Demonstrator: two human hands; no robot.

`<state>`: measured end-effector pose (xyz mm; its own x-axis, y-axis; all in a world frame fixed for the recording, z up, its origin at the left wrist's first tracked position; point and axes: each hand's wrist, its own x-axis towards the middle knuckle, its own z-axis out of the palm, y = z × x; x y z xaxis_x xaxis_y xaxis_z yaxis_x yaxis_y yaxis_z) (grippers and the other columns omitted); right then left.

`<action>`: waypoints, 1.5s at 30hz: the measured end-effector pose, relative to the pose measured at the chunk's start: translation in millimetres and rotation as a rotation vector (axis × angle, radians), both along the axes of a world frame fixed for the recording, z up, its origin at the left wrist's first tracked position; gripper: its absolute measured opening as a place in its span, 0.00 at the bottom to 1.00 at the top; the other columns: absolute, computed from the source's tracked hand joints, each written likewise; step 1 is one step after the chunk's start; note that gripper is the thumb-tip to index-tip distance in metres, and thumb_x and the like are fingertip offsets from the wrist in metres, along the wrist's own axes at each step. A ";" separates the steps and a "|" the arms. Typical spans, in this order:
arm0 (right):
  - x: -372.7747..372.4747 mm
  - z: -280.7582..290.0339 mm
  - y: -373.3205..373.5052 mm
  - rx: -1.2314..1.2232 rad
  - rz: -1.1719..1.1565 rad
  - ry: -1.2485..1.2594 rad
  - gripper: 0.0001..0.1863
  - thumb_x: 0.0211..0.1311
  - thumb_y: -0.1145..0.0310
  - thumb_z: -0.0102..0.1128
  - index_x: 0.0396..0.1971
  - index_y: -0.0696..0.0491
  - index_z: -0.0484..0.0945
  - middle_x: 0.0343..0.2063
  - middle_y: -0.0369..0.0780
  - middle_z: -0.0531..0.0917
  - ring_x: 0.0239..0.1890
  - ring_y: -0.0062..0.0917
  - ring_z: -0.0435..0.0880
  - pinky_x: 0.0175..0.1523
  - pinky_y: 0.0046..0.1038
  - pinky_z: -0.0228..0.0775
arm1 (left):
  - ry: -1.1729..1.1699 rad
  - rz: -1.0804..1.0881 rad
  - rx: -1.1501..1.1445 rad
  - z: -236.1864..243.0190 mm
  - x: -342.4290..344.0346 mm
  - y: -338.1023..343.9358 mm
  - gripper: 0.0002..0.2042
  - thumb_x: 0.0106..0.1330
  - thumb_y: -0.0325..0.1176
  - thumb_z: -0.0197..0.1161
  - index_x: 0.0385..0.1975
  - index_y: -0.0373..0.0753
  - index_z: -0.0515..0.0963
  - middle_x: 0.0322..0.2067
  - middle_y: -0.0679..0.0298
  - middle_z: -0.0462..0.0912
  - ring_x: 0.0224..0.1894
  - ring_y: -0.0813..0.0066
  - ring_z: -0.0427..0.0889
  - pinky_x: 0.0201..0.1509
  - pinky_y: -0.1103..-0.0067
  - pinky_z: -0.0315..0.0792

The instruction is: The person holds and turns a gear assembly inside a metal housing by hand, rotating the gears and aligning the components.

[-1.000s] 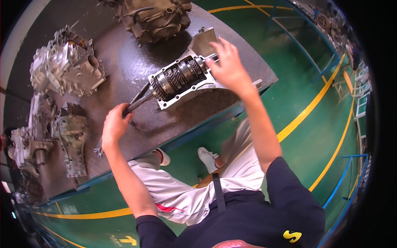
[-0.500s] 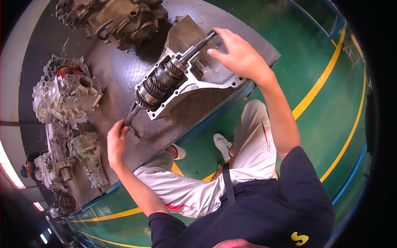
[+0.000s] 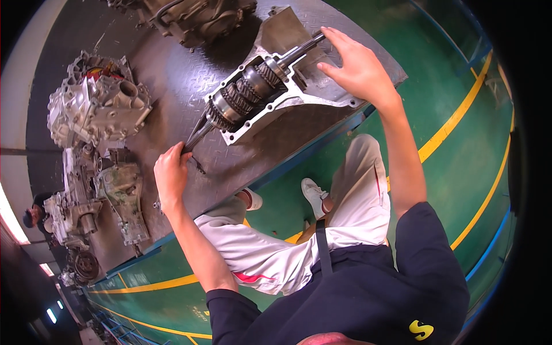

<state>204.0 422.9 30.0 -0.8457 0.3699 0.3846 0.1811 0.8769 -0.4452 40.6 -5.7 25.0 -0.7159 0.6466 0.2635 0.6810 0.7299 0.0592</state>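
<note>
A gear shaft assembly (image 3: 241,95) with several toothed rings lies in an open metal housing (image 3: 322,99) near the bench's front edge. My left hand (image 3: 171,172) is closed round the lower-left shaft end (image 3: 197,134), where a second thin rod or tool runs alongside; I cannot make out which of these the fingers grip besides the shaft. At the upper-right shaft end (image 3: 296,53), my right hand (image 3: 359,72) rests its fingertips on the tip, fingers stretched and thumb held apart, just off the shaft.
A dark gearbox casing (image 3: 195,20) stands behind on the steel bench (image 3: 178,92). Silver casings (image 3: 100,109) and several smaller castings (image 3: 121,198) crowd the left side. Another person (image 3: 35,214) is beyond them. Blue rails (image 3: 483,259) and yellow floor lines (image 3: 437,144) lie to the right.
My right hand has shifted outward from beside the housing to the shaft's tip. My left hand stays on the other end. The view has shifted, with another person now visible at left.
</note>
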 end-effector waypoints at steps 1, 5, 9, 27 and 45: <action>-0.3 -0.6 0.9 0.021 -0.003 -0.008 0.39 0.63 0.58 0.66 0.72 0.56 0.66 0.71 0.49 0.71 0.70 0.43 0.72 0.73 0.38 0.66 | 0.013 -0.003 0.000 0.5 1.7 1.7 0.13 0.64 0.31 0.70 0.46 0.35 0.84 0.43 0.51 0.88 0.43 0.46 0.86 0.46 0.60 0.78; -2.7 1.0 -1.4 -0.019 -0.024 -0.065 0.39 0.63 0.56 0.66 0.73 0.51 0.66 0.72 0.47 0.70 0.69 0.44 0.73 0.73 0.39 0.66 | 0.025 0.040 0.004 1.6 7.6 4.1 0.13 0.63 0.31 0.69 0.46 0.36 0.84 0.41 0.51 0.88 0.42 0.46 0.85 0.46 0.59 0.78; -3.7 6.8 -9.6 0.007 -0.031 -0.097 0.39 0.63 0.55 0.66 0.73 0.49 0.67 0.72 0.46 0.71 0.69 0.45 0.74 0.72 0.40 0.67 | -0.013 0.120 0.017 3.5 11.3 3.8 0.13 0.63 0.32 0.69 0.47 0.37 0.84 0.41 0.52 0.88 0.43 0.46 0.85 0.46 0.59 0.78; -0.8 21.4 -13.5 -0.036 -0.061 -0.114 0.36 0.65 0.56 0.68 0.71 0.53 0.71 0.64 0.47 0.80 0.42 0.38 0.88 0.55 0.35 0.78 | -0.334 0.274 0.118 18.9 27.4 17.1 0.16 0.69 0.35 0.66 0.56 0.43 0.82 0.51 0.56 0.85 0.54 0.48 0.83 0.58 0.60 0.76; -3.7 21.6 -18.1 0.021 -0.078 -0.118 0.37 0.63 0.57 0.70 0.70 0.54 0.71 0.57 0.50 0.84 0.38 0.38 0.88 0.51 0.36 0.79 | -0.072 0.238 0.114 -6.9 15.7 22.4 0.08 0.65 0.28 0.66 0.42 0.41 0.84 0.39 0.57 0.88 0.43 0.49 0.87 0.46 0.59 0.80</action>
<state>200.3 404.8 51.5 -0.8545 0.4290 0.2929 0.2988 0.8672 -0.3982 56.3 16.7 18.1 -0.8638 0.4269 0.2675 0.4820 0.8548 0.1924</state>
